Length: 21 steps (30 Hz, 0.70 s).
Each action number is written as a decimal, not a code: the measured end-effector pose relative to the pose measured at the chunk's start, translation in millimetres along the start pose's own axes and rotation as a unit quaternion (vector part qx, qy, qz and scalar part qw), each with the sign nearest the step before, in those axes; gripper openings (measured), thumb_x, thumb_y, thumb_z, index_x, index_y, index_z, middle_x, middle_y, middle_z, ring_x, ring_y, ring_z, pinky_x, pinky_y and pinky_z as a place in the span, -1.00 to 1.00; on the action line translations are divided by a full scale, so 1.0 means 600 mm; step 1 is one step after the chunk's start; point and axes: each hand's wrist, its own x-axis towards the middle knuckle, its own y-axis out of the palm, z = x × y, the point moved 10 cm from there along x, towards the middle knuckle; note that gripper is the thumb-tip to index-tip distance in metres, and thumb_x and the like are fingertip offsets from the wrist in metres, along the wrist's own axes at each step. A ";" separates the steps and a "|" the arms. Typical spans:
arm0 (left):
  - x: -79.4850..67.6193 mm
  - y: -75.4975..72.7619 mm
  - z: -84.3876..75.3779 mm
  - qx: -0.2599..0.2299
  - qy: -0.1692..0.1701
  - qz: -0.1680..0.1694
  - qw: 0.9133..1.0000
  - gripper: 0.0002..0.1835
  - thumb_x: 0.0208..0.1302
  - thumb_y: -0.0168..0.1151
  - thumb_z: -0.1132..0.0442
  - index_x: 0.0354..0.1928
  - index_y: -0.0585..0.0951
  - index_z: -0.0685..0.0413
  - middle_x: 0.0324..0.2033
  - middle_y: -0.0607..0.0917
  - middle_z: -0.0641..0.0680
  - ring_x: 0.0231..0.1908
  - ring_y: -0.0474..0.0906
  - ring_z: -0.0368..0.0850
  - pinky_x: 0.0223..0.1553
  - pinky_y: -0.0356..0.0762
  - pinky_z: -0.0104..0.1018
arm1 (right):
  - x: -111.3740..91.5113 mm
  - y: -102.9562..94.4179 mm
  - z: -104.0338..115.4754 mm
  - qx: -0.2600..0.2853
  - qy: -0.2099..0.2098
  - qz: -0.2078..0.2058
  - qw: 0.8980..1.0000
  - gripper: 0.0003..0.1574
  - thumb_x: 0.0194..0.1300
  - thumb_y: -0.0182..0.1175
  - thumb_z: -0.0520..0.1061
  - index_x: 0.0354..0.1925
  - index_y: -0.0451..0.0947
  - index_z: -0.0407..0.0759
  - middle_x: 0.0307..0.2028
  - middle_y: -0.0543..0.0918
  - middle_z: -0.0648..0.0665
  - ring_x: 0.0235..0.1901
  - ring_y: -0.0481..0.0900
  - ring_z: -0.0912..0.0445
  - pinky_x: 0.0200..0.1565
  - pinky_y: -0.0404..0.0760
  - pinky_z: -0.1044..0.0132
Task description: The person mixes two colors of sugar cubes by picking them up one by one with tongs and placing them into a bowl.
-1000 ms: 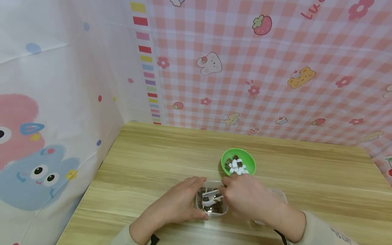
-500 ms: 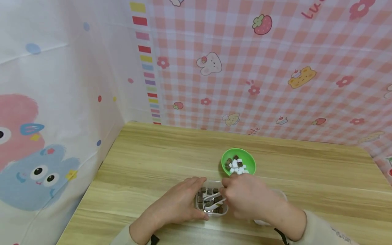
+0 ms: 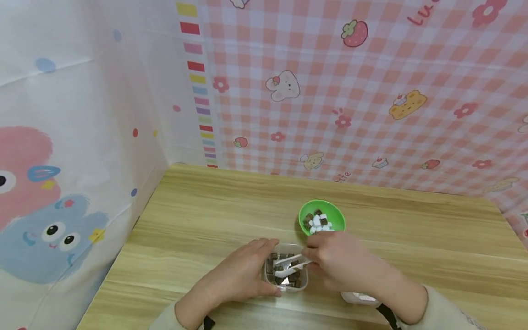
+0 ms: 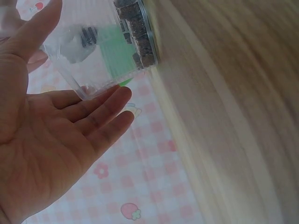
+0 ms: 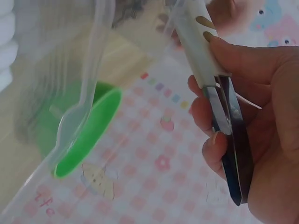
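In the head view, my left hand [image 3: 237,275] holds a clear plastic container [image 3: 304,285] from its left side, thumb at the near corner and fingers at the far one. Dark brown cubes [image 3: 270,269] lie inside it. My right hand [image 3: 348,263] grips small tongs [image 3: 286,273], whose white tips reach down among the cubes; whether they pinch one I cannot tell. The right wrist view shows the tongs' metal handle [image 5: 233,140] between thumb and fingers. Just behind the right hand stands a green bowl [image 3: 337,217] with white and brown cubes [image 3: 316,222].
A second clear container [image 3: 358,299] with white contents sits under the right forearm, mostly hidden; white pieces [image 5: 5,42] show through its wall in the right wrist view. A wood-grain table [image 3: 206,206] meets a checked cloth [image 3: 255,110] at the back and a white printed cloth on the left.
My right hand has shifted slightly right and away from me, drawing the tongs a little with it. Their tips have moved among the brown cubes. The left hand stays at the container.
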 end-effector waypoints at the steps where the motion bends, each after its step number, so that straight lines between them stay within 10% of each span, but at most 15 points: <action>1: 0.000 0.000 0.000 0.000 0.000 0.000 1.000 0.18 0.01 0.63 -0.22 0.56 0.30 0.19 0.44 0.46 0.16 0.44 0.36 0.13 0.47 0.31 0.05 | -0.004 -0.007 -0.005 0.007 0.003 -0.012 1.000 -0.75 -0.07 0.58 -0.20 -0.38 0.71 -0.06 -0.46 0.52 0.12 -0.53 0.45 0.27 -0.50 0.55 0.41; 11: 0.000 -0.001 -0.002 -0.007 -0.006 0.002 1.000 0.18 0.00 0.64 -0.21 0.56 0.29 0.21 0.45 0.44 0.19 0.45 0.34 0.17 0.48 0.28 0.10 | -0.060 -0.068 -0.079 0.033 0.070 -0.120 0.990 -0.66 -0.07 0.59 -0.23 -0.22 0.81 -0.17 -0.32 0.74 0.00 -0.49 0.58 0.28 -0.52 0.57 0.40; 16: 0.000 -0.003 -0.003 -0.013 -0.001 -0.002 1.000 0.17 0.01 0.64 -0.19 0.56 0.29 0.21 0.45 0.45 0.19 0.44 0.37 0.13 0.48 0.29 0.08 | -0.093 -0.084 -0.123 -0.001 0.119 -0.159 0.980 -0.72 0.34 0.41 0.01 -0.21 0.83 -0.19 -0.28 0.78 -0.06 -0.52 0.67 0.17 -0.57 0.61 0.28; 21: -0.001 -0.002 -0.003 -0.014 -0.004 0.002 1.000 0.18 0.02 0.64 -0.19 0.57 0.28 0.21 0.47 0.42 0.21 0.46 0.33 0.15 0.49 0.26 0.11 | -0.117 -0.081 -0.154 -0.036 0.163 -0.160 0.973 -0.68 0.14 0.50 -0.06 -0.17 0.82 -0.24 -0.27 0.80 -0.17 -0.51 0.73 0.02 -0.62 0.62 0.16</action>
